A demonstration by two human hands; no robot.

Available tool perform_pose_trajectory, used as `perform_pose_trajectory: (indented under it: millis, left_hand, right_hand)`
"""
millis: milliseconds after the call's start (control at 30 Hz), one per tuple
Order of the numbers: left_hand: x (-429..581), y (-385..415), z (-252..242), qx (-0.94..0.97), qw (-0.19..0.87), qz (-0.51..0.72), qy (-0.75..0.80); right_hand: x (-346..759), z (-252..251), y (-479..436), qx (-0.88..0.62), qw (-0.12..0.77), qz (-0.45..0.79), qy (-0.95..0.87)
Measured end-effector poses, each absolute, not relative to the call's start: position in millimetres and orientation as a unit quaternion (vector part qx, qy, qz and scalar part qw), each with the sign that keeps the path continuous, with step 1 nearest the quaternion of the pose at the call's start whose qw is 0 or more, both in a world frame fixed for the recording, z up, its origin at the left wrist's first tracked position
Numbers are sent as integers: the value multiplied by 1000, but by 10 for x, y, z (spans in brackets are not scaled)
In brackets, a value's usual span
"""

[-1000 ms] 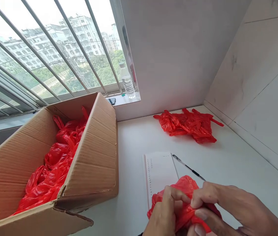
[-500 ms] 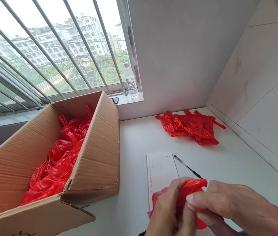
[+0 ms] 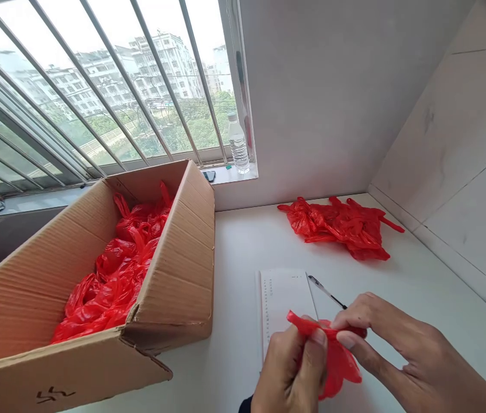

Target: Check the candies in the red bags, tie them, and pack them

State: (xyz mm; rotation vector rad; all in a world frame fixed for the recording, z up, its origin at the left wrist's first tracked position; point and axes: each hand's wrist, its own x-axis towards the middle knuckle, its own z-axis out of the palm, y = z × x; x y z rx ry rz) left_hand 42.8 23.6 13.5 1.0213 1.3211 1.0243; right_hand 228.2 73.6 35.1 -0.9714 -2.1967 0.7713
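Between my two hands a red plastic bag (image 3: 335, 367) is stretched, its lower part hanging down in folds. My left hand (image 3: 296, 364) is closed on one side of its gathered top, thumb pressed over the plastic. The fingertips of my right hand (image 3: 387, 338) pinch the other side of the same bag. Beneath and behind the hands lies an open notebook (image 3: 288, 292) with small writing down its left side. A black pen (image 3: 327, 292) rests beside it, its lower end close to my right fingers.
At the left stands an open cardboard box (image 3: 174, 287) holding several red plastic bags (image 3: 117, 275). More crumpled red bags (image 3: 341, 225) lie at the back of the white table (image 3: 238, 246). A water bottle (image 3: 239, 146) and a phone (image 3: 209, 176) are on the sill of the barred window.
My hands have drawn the bag's top out sideways, and its body now hangs below. My right fingers have shifted their pinch to its right side. The view has shifted slightly.
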Motion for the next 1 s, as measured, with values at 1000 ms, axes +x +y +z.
perform_pose_trajectory:
  millis: [1000]
  left_hand:
    - [175, 393, -215, 739, 165, 482, 441]
  right_hand:
    - [2070, 20, 861, -378, 187, 534, -733]
